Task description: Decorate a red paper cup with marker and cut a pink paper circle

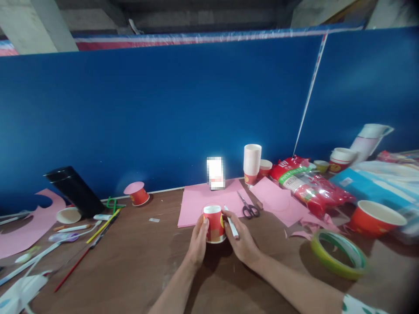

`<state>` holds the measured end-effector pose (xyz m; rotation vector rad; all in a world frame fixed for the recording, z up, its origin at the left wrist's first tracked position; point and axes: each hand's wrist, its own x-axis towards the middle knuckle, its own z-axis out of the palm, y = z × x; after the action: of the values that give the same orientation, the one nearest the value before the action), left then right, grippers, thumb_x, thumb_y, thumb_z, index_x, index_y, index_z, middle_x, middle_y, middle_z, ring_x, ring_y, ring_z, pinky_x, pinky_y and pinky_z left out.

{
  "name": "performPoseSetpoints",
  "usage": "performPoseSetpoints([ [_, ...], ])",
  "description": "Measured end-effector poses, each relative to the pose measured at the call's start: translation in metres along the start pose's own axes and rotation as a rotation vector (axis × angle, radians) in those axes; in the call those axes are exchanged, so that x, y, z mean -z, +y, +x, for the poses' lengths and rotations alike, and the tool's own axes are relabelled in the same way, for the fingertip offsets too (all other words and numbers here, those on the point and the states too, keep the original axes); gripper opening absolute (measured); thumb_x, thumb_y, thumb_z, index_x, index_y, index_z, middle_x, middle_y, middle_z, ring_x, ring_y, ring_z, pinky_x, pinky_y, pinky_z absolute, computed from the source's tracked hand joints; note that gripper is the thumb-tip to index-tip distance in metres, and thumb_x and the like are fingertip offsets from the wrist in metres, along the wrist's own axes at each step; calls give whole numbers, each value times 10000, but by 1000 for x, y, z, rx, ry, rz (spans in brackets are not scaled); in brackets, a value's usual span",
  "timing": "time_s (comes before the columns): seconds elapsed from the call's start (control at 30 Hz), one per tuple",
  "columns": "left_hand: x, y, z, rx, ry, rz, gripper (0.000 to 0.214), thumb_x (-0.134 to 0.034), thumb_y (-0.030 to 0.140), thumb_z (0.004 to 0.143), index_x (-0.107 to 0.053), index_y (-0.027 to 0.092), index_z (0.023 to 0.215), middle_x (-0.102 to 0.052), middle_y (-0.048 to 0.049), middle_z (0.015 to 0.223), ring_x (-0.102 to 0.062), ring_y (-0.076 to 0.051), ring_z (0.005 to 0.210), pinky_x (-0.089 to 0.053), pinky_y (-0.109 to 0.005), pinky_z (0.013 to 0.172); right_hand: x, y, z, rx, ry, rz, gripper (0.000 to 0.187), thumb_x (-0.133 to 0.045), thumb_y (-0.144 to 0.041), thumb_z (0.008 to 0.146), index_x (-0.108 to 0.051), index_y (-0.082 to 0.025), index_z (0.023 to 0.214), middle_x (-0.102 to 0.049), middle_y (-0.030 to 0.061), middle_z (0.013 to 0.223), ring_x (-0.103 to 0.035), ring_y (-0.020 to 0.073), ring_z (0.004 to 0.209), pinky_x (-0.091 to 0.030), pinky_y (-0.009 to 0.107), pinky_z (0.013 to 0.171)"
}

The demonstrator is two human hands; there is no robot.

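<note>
A red paper cup (215, 226) stands upside down near the middle of the brown table, its white base upward and its rim low. My left hand (198, 239) grips its left side, thumb toward me. From the right, my right hand (241, 239) has its fingers against the cup and also holds a white marker pen (231, 223) slanting across it. Just behind lie pink paper sheets (194, 205) and dark-handled scissors (250, 210), apart from both hands.
Right: stacked paper cups (252, 161), a red cup package (297, 183), a roll of yellow-green tape (338, 255) and a paper cup (376, 220). Left: a pink-topped cup (139, 195), a black bottle (77, 189), pens and a red brush (72, 270). A blue partition (183, 109) stands behind.
</note>
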<state>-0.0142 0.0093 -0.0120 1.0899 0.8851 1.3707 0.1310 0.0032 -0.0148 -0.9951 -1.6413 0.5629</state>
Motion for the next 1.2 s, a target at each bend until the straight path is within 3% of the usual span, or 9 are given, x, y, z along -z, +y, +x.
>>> performPoseSetpoints([
  [0.23,1,-3,1,19,60,21,433,-562,466,807,-633,165,1110,-666,-95,1135,-599,-253,1064,-441,-371,956,0,0,1,-3,-6,2,288,-439,-177,909,-513,-184,1188,-648,97,1107,-628,195,1004,-508,303,882],
  [1.2,3,-5,2,20,54,35,431,-560,468,810,-629,161,1104,-640,-94,1192,-563,-259,1125,-450,-345,940,2,-2,0,-20,-15,9,300,-449,-207,918,-508,-188,1212,-638,88,1147,-614,192,1046,-492,300,921],
])
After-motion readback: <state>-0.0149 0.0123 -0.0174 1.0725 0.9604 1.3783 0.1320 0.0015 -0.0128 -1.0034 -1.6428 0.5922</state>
